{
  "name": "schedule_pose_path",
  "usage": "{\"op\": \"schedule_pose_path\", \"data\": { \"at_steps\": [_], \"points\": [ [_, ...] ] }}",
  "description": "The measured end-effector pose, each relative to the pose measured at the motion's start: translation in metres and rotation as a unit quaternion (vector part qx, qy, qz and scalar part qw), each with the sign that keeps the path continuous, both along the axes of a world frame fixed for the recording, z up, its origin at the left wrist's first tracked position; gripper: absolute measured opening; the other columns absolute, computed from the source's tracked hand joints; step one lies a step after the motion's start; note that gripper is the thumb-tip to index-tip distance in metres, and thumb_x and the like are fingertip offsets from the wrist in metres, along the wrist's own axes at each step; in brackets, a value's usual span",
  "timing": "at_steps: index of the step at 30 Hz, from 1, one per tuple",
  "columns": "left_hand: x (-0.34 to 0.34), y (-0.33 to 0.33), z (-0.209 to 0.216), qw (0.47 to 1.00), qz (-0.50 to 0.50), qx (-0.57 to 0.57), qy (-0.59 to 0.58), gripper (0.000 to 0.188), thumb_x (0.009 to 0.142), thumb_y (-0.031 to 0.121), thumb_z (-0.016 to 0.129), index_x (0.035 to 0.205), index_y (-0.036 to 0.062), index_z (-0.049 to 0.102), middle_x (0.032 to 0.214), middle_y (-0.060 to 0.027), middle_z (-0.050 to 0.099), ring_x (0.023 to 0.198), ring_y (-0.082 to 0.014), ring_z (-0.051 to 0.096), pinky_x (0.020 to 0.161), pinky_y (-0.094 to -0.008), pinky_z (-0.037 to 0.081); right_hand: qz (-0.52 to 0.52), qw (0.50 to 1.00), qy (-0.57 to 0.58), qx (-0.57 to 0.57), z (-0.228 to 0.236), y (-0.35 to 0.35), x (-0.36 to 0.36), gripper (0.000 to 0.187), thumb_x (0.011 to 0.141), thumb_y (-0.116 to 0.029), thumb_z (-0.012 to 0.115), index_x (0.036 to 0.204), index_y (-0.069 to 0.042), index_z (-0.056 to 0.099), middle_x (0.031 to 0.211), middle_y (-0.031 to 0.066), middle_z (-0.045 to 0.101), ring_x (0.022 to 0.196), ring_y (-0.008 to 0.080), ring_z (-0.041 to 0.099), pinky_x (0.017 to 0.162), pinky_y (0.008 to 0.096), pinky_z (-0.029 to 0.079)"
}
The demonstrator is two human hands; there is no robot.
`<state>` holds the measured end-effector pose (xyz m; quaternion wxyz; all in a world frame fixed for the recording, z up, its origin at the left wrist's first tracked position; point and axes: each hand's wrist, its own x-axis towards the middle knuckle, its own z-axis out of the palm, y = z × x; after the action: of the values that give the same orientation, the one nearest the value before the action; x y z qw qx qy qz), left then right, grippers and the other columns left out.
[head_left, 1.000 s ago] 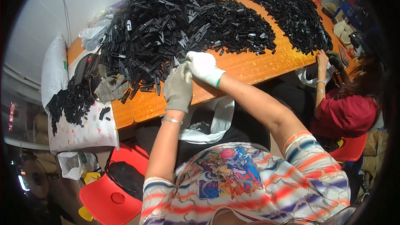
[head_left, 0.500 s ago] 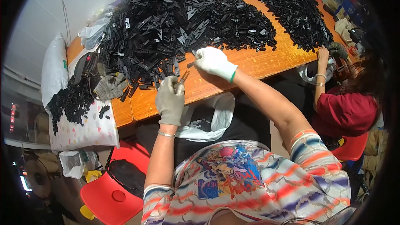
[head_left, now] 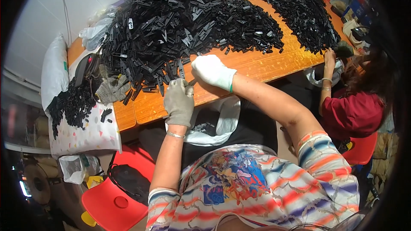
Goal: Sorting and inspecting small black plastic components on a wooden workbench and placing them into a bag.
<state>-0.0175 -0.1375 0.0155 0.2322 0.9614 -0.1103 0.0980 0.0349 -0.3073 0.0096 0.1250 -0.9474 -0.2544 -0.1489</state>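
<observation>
My left hand, in a grey glove, is closed at the table's front edge. A small dark plastic piece sticks out from its fingertips toward my other hand. Just to the right, my right hand, in a white glove, is closed with its fingertips turned down and hidden; I cannot make out what they hold. Both hands are close together, in front of a large heap of black plastic parts, mostly long narrow pieces. Below them, a white plastic bag lies open at my lap with some dark pieces inside.
A second heap of black parts covers the wooden table's right side. A co-worker in a red shirt sits there, one hand at that heap. At left are a grey knitted glove, small black bits and a red chair.
My left hand has moved slightly right and my right hand slightly left and down, so they are closer together. The piece in my left hand now lies between them.
</observation>
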Motion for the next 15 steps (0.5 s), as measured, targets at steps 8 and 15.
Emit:
{"op": "schedule_pose_path", "data": {
  "at_steps": [8, 15],
  "points": [
    [-0.001, 0.005, -0.014, 0.996, -0.007, -0.059, -0.064, 0.032, 0.081, 0.013, 0.068, 0.111, 0.0064, 0.059, 0.101, -0.0155, 0.061, 0.094, -0.0354, 0.059, 0.081, -0.0434, 0.049, -0.08, 0.993, 0.046, 0.07, 0.011, -0.02, -0.023, 0.017, 0.083, -0.02, 0.058, 0.084, -0.003, 0.058, 0.078, 0.021, 0.063, 0.075, 0.0387, 0.063, 0.066, 0.047, 0.05],
    [-0.004, 0.009, -0.014, 0.862, -0.039, -0.478, 0.165, 0.027, 0.087, 0.009, 0.068, 0.109, 0.0006, 0.054, 0.08, -0.001, 0.057, 0.063, -0.0045, 0.05, 0.054, -0.0211, 0.043, -0.097, 0.89, 0.229, 0.382, 0.019, -0.008, -0.044, 0.024, 0.091, -0.022, 0.055, 0.104, -0.003, 0.062, 0.085, 0.0139, 0.066, 0.084, 0.0259, 0.066, 0.071, 0.0356, 0.05]
  ]
}}
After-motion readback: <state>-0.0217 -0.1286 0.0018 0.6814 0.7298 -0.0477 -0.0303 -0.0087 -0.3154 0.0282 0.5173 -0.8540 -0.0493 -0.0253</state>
